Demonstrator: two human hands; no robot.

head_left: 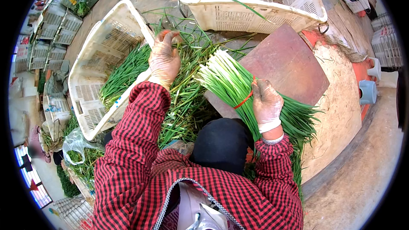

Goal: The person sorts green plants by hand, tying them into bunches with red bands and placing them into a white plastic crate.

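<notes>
Chive bundle (230, 83) clamped in our right hand (267, 102) at its red band (246, 98), steadying it; left hand (164, 59) pinches loose chives (187, 98).

Our left hand (164, 59) reaches forward, gloved fingers curled downward; our right hand (266, 102) is closed in a grip, wrist bent.

Your hands wear thin, glossy plastic gloves (267, 102). The crates (106, 59) are perforated white plastic. Your checked sleeves (132, 145) look like soft matt cloth.
</notes>
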